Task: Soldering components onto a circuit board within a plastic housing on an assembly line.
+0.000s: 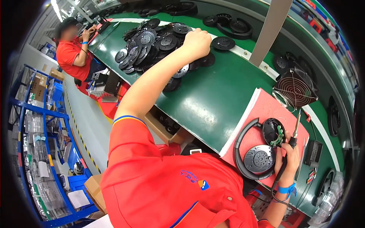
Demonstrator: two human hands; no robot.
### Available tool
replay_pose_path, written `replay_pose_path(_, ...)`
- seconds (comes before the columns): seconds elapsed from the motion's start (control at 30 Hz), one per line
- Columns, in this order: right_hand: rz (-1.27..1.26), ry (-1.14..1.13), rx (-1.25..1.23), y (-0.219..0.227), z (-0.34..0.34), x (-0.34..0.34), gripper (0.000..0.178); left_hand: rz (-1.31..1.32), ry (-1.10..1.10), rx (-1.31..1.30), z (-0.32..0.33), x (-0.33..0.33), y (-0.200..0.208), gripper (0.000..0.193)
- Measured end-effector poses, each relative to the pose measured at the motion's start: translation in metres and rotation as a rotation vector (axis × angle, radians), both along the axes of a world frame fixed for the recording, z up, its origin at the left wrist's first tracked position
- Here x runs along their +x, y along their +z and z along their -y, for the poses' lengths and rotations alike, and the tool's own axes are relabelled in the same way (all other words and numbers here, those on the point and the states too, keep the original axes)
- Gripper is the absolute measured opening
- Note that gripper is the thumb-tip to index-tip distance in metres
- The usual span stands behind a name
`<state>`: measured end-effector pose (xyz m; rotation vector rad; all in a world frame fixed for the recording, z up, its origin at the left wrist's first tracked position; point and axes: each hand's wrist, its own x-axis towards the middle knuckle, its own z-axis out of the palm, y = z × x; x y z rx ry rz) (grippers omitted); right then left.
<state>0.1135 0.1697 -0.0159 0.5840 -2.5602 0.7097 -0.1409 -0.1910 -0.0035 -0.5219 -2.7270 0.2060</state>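
Headphones (pixel 254 152) lie on red mat (pixel 266 110), rt side of green bench (pixel 213 98) — one earcup open w/ circuit board showing. Right hand (pixel 289 159) beside them, fingers wrapped round soldering iron (pixel 294 131), tip up. Left hand (pixel 196 41) stretched far out, fingers curled down into pile of earcup parts (pixel 152 45) — exact grip can't tell.

Single view: head-worn fisheye, looking down and leftward over own left shoulder. Orange shirt fills lower centre, very close. Green bench (pixel 213 102) runs from top left to lower right corner, its straight edges bowed by lens. Blue shelving (pixel 34 152) far below at left edge.
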Motion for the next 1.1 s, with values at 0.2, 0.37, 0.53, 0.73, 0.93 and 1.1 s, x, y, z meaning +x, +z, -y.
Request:
replay_pose_path(0.2,0.034,0.037,-0.025,0.005,0.0,-0.005,0.031,-0.313,-0.329,0.072,-0.033,0.055,0.031,0.004)
replay_pose_path(0.37,0.038,0.061,-0.073,0.002,-0.001,-0.017,0.03,-0.008,-0.639,0.546,-0.079,0.1,0.048,0.006)
replay_pose_path(0.53,0.032,0.075,-0.227,0.007,0.002,-0.024,0.031,1.112,-0.735,1.176,-0.137,0.14,0.036,0.002)
replay_pose_path(0.73,0.042,-0.008,-0.452,0.0,-0.005,-0.004,0.028,1.521,-0.6,1.111,-0.181,0.153,0.02,0.005)
replay_pose_path(0.93,0.11,-0.064,-0.661,0.003,-0.003,0.01,0.027,1.357,-0.573,1.087,-0.193,0.161,0.018,0.009)
replay_pose_path(1.1,0.122,-0.077,-0.756,0.007,0.001,0.006,0.027,1.291,-0.538,1.08,-0.195,0.168,0.021,0.011)
